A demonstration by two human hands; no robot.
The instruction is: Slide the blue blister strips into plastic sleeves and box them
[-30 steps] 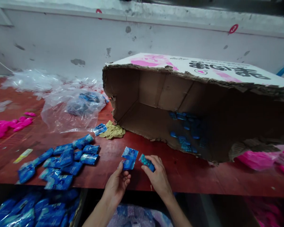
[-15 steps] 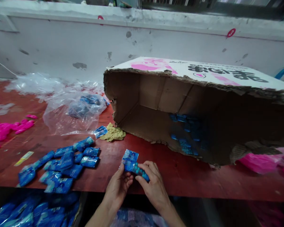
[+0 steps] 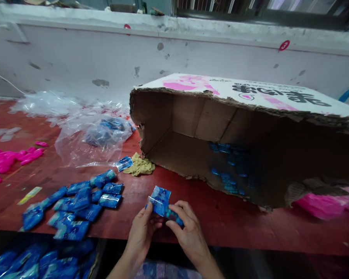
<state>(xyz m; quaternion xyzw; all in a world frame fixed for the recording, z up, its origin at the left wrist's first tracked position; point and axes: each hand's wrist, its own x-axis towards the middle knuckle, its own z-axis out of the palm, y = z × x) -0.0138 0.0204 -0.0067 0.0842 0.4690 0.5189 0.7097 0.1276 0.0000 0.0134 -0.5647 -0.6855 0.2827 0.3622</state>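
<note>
Over the front edge of the red table, my left hand (image 3: 141, 229) pinches a printed blue packet (image 3: 161, 198) between thumb and fingers. My right hand (image 3: 189, 228) is closed on a small bundle of shiny blue beads (image 3: 171, 215), its end at the packet's lower right edge. Whether the beads are inside the packet or behind it, I cannot tell. Left of my hands lies a loose pile of filled blue packets (image 3: 81, 197). A crumpled yellow-green cloth (image 3: 139, 165) lies beyond, touching a flat blue packet (image 3: 123, 163).
A torn cardboard box (image 3: 189, 100) lies on its side, with blue bead bundles (image 3: 228, 182) inside. Clear plastic bags (image 3: 75, 143) lie back left, pink pieces (image 3: 14, 159) far left. Below the table edge, a container holds more blue packets (image 3: 40, 259). A pink bag (image 3: 320, 205) is at right.
The blue packet has turned a little and now covers more of the beads. My right hand has stayed close against it. The view has shifted slightly.
</note>
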